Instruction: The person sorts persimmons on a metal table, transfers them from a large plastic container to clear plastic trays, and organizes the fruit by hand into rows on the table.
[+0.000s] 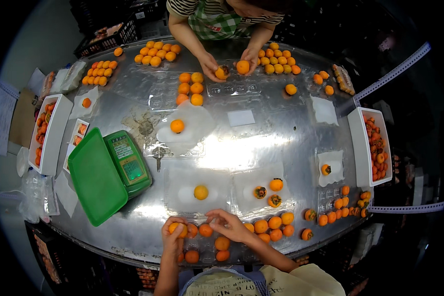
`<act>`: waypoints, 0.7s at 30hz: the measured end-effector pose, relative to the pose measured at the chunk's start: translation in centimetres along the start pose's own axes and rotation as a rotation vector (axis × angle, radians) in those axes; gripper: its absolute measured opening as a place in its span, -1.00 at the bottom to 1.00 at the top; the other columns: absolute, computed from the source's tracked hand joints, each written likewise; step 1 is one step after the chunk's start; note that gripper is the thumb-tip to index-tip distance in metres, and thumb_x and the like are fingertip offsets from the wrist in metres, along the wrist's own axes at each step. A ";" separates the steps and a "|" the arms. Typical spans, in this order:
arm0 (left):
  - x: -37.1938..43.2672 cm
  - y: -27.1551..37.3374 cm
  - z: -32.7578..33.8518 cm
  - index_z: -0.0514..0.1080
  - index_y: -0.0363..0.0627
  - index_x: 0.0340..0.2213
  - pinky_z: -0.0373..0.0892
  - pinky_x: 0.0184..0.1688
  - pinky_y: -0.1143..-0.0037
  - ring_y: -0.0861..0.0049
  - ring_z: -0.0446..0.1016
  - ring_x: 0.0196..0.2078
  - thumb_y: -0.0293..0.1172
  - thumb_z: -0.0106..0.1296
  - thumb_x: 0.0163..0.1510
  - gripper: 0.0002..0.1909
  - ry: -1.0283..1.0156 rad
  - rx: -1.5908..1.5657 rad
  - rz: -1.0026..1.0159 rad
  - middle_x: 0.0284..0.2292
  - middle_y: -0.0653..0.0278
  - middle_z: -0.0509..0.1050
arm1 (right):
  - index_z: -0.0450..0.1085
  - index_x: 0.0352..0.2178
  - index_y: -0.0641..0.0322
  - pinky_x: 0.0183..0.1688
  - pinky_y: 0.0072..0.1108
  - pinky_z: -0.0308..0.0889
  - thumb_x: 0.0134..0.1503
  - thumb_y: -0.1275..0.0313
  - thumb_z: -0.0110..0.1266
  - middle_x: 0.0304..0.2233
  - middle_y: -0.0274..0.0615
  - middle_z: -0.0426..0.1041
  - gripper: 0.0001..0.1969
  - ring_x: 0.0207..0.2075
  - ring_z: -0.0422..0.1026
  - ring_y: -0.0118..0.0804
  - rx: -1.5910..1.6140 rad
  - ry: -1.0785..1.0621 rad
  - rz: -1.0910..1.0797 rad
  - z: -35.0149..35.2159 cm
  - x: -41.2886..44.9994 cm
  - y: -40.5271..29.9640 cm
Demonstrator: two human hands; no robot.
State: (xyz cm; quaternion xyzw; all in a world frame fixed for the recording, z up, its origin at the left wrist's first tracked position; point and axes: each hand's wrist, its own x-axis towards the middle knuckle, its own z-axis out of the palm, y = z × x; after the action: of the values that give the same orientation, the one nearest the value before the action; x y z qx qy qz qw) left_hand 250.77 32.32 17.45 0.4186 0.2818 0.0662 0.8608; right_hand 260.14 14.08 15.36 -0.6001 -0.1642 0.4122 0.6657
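My left hand (174, 233) holds an orange persimmon (178, 229) over the left end of a clear plastic tray near the metal table's front edge. Just right of it, my right hand (225, 225) is raised with its fingers apart and nothing in them, above more persimmons (222, 243) seated in the tray's cups. Beyond my hands, a single persimmon (201, 192) rests on a white liner in a clear tray lid. In the lid to its right, several persimmons (276, 184) lie on another white liner, some with their leafy tops showing.
A green digital scale (135, 162) with a green pan stands at the left. White boxes of persimmons flank the table, one left (59, 137) and one right (355, 148). Across the table a person's hands (248, 61) hold persimmons beside filled trays. Loose persimmons (307, 234) lie at the front right.
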 end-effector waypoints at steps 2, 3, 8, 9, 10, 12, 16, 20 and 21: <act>2.5 0.5 -2.0 0.32 -0.24 -0.43 0.31 -0.60 0.62 0.53 0.38 -0.47 -0.49 0.04 -0.09 -0.85 0.059 0.096 0.116 -0.48 0.21 0.37 | 0.23 -0.12 0.22 -0.36 -0.76 0.20 0.06 0.48 -0.04 -0.32 -0.34 0.37 -0.69 -0.40 0.27 -0.66 -0.004 0.009 -0.039 -0.8 1.7 0.4; 4.1 0.7 -3.3 0.32 -0.22 -0.43 0.26 -0.65 0.67 0.55 0.37 -0.48 -0.52 0.04 -0.09 -0.86 0.119 0.193 0.231 -0.49 0.23 0.37 | 0.23 -0.12 0.22 -0.36 -0.76 0.20 0.06 0.48 -0.04 -0.32 -0.34 0.37 -0.69 -0.40 0.27 -0.66 -0.007 0.015 -0.038 -1.3 2.8 0.6; 8.4 1.2 -9.3 0.32 -0.21 -0.51 0.16 -0.68 0.69 0.67 0.29 -0.60 -0.52 0.03 -0.08 -0.91 0.356 0.492 0.236 -0.57 0.28 0.36 | 0.26 -0.17 0.25 -0.40 -0.77 0.18 0.05 0.49 -0.03 -0.34 -0.32 0.39 -0.73 -0.42 0.27 -0.66 -0.005 0.050 0.001 -2.9 6.4 1.0; 8.8 0.8 -11.2 0.31 -0.20 -0.60 0.07 -0.74 0.75 0.76 0.23 -0.69 -0.51 0.01 -0.06 -0.88 0.382 0.593 0.262 -0.63 0.30 0.34 | 0.26 -0.17 0.25 -0.40 -0.77 0.18 0.05 0.49 -0.03 -0.34 -0.32 0.39 -0.73 -0.42 0.27 -0.66 -0.007 0.054 0.012 -3.0 6.6 1.1; 9.1 -2.4 -18.1 0.28 -0.18 -0.68 0.05 -0.72 0.75 0.79 0.18 -0.72 -0.51 -0.01 -0.04 -0.80 0.532 0.984 0.473 -0.68 0.34 0.32 | 0.27 -0.17 0.25 -0.41 -0.77 0.17 0.05 0.50 -0.02 -0.34 -0.32 0.39 -0.73 -0.42 0.27 -0.66 0.018 0.041 -0.005 -2.6 6.9 0.9; 9.7 -3.8 -20.0 0.27 -0.19 -0.69 0.05 -0.71 0.75 0.78 0.18 -0.72 -0.52 -0.03 -0.03 -0.79 0.549 0.995 0.514 -0.68 0.33 0.32 | 0.27 -0.18 0.26 -0.44 -0.78 0.16 0.04 0.51 -0.02 -0.35 -0.31 0.39 -0.74 -0.43 0.27 -0.66 0.039 0.055 -0.015 -2.7 7.2 1.1; 11.1 -4.1 -19.9 0.25 -0.21 -0.70 0.06 -0.68 0.74 0.78 0.16 -0.71 -0.54 -0.07 0.00 -0.77 0.492 0.803 0.566 -0.67 0.32 0.32 | 0.27 -0.18 0.27 -0.45 -0.79 0.15 0.04 0.52 -0.02 -0.35 -0.29 0.39 -0.73 -0.44 0.27 -0.66 0.044 0.076 -0.019 -2.9 8.0 1.4; 12.1 -4.3 -20.1 0.25 -0.23 -0.70 0.06 -0.67 0.73 0.78 0.15 -0.70 -0.53 -0.11 0.03 -0.75 0.496 0.821 0.561 -0.67 0.32 0.32 | 0.25 -0.15 0.28 -0.44 -0.79 0.18 0.04 0.53 -0.02 -0.34 -0.27 0.40 -0.70 -0.44 0.28 -0.66 0.035 0.103 -0.020 -3.0 8.7 2.0; 12.3 -4.7 -20.6 0.25 -0.24 -0.68 0.05 -0.68 0.73 0.79 0.14 -0.71 -0.52 -0.11 0.04 -0.76 0.520 0.784 0.565 -0.67 0.31 0.32 | 0.23 -0.11 0.27 -0.44 -0.78 0.20 0.04 0.54 -0.02 -0.34 -0.27 0.40 -0.67 -0.44 0.29 -0.66 0.028 0.118 -0.042 -3.1 8.8 2.1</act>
State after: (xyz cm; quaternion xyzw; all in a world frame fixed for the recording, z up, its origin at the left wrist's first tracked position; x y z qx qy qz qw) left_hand 249.30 47.69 -1.48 0.7371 0.3657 0.2860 0.4911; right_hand 266.97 18.51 10.29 -0.6105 -0.1316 0.3640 0.6910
